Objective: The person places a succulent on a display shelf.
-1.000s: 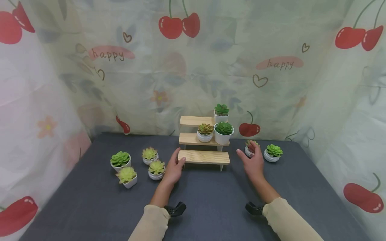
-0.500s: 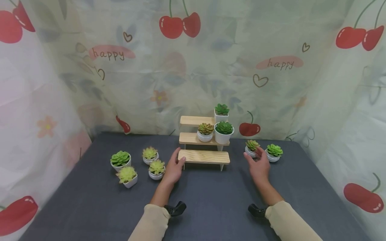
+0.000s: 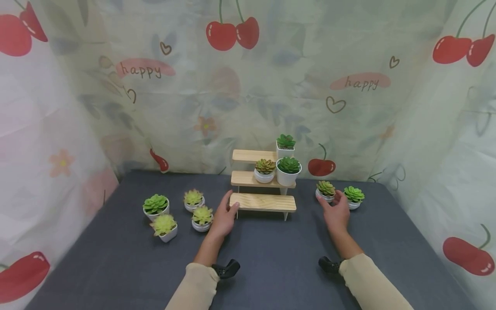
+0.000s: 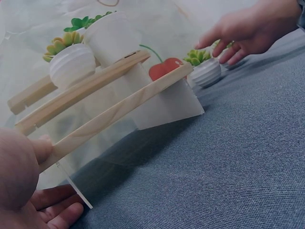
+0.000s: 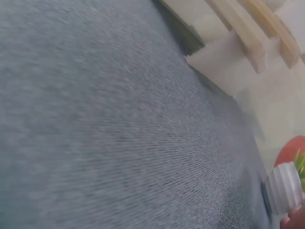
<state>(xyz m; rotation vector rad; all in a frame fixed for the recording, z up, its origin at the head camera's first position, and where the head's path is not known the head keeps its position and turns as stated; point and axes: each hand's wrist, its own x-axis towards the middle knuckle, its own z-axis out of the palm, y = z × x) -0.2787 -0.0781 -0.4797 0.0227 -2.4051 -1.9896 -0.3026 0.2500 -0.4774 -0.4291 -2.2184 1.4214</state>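
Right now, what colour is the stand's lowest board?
The lowest board is pale tan wood, clearest in the head view.

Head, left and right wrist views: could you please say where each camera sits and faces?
Head: on the head, facing forward and down over the dark cloth; left hand, right hand, sleeves show.
Left wrist: on that wrist, facing the wooden stand; both hands show.
Right wrist: on that wrist, facing mostly cloth; right hand's edge shows.
All share the stand.

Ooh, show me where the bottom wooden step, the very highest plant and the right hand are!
Bottom wooden step [image 3: 262, 201]: head view, middle of its flat top.
Highest plant [image 3: 286, 141]: head view, its green leaves.
Right hand [image 3: 336, 214]: head view, back of the hand.
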